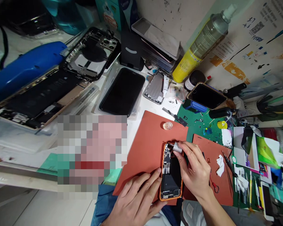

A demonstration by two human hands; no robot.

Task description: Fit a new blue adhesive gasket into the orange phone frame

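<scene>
An opened orange-framed phone (pixel 171 175) lies on the red-brown mat (pixel 147 138), its battery and inner boards exposed. Beside its left edge rests my left hand (pixel 139 197), fingers stretched out, fingertips touching the frame and the thumb near the bottom edge. Between thumb and fingers of my right hand (pixel 196 168) is a small silver-grey piece (pixel 178 147), held over the top right corner of the phone. Whether that piece touches the parts beneath cannot be made out. My right fingers hide some of the phone's upper right edge.
A small clear pot (pixel 168 126) stands on the mat behind the phone. Tweezers (pixel 229 163) and a white tissue (pixel 220 165) lie on the right mat. A black-screened phone (pixel 122 91), an opened phone (pixel 44 97) and a yellow spray can (pixel 200 44) are farther back. Pixelation covers the left front.
</scene>
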